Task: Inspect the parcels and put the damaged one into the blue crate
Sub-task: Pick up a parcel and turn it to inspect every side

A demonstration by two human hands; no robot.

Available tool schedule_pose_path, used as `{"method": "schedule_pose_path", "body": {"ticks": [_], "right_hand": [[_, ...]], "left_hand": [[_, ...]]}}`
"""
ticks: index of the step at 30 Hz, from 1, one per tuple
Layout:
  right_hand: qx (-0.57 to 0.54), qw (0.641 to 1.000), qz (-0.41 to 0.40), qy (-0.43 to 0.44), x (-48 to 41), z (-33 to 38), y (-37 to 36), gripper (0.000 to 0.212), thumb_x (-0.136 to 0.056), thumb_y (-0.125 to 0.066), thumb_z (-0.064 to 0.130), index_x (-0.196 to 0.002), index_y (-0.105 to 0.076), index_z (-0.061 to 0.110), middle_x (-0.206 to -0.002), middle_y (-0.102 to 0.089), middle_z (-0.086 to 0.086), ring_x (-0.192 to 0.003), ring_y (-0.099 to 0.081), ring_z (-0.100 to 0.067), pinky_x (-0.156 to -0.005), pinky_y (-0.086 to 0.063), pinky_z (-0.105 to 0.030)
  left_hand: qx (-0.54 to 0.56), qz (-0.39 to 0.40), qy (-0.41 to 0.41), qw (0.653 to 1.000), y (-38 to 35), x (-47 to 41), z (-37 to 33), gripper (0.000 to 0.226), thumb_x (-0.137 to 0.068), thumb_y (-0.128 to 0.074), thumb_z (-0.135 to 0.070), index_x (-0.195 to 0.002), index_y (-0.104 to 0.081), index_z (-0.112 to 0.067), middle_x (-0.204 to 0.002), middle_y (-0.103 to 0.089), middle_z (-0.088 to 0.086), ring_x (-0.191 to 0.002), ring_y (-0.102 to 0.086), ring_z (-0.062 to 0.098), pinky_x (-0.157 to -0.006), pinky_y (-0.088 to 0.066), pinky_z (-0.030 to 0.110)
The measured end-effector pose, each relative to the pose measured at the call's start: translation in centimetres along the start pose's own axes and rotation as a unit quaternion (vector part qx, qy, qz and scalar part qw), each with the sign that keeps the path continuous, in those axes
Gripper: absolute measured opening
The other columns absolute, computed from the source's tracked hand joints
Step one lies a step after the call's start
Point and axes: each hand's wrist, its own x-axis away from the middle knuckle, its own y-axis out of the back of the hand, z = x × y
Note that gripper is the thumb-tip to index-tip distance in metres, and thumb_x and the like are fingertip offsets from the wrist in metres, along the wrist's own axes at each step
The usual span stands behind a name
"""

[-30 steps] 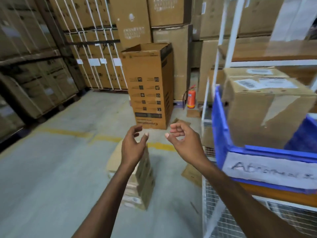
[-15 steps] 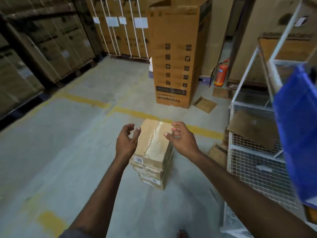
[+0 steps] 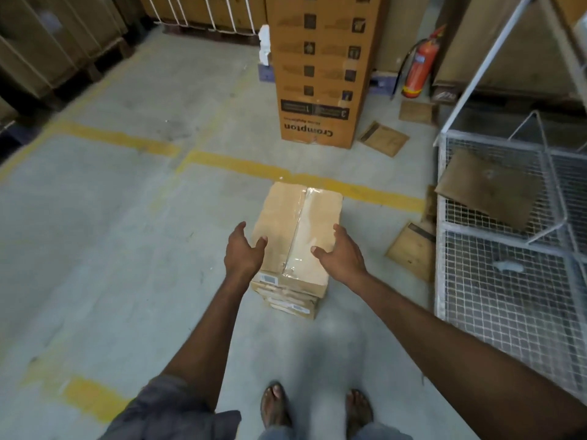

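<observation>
Flanking the top parcel (image 3: 301, 230) of a stack (image 3: 292, 300) on the floor (image 3: 127, 249)
Left hand (image 3: 243, 254) and right hand (image 3: 343, 255) bracket its sides, fingers spread loose, thumbs above its taped top; contact unclear.

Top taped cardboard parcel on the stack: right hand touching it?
Cannot tell. Head view: right hand overlaps the top taped brown cardboard parcel at its right edge; from above, neither contact nor gap shows.
</observation>
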Motion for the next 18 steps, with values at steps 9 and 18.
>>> {"method": "schedule_pose_path", "body": {"ticks": [9,18], "right_hand": [[-0.028,0.995,-0.024,-0.094,-5.8,-4.2,-6.0,0.075,-0.090,-0.076,0.037,-0.150,-0.037,0.014,-0.148,-0.056,-0.006,-0.133,-0.054,-0.032,-0.105,-0.047,-0.037],[-0.090,0.986,-0.042,-0.135,-5.6,-5.3,-4.4,0.088,-0.072,-0.085,0.022,-0.150,-0.043,0.021,-0.136,-0.066,-0.003,-0.120,-0.064,-0.027,-0.097,-0.053,-0.032]], "left_hand": [[-0.042,0.075,0.028,0.996,-5.5,-6.7,6.5,0.067,-0.100,-0.061,-0.053,-0.147,-0.045,-0.008,-0.144,-0.057,0.014,-0.130,-0.056,0.040,-0.106,-0.048,0.054],[-0.031,0.055,-0.032,0.997,-5.1,-4.1,5.2,0.072,-0.092,-0.077,-0.042,-0.147,-0.045,-0.008,-0.142,-0.048,0.016,-0.126,-0.055,0.035,-0.104,-0.049,0.046]]}}
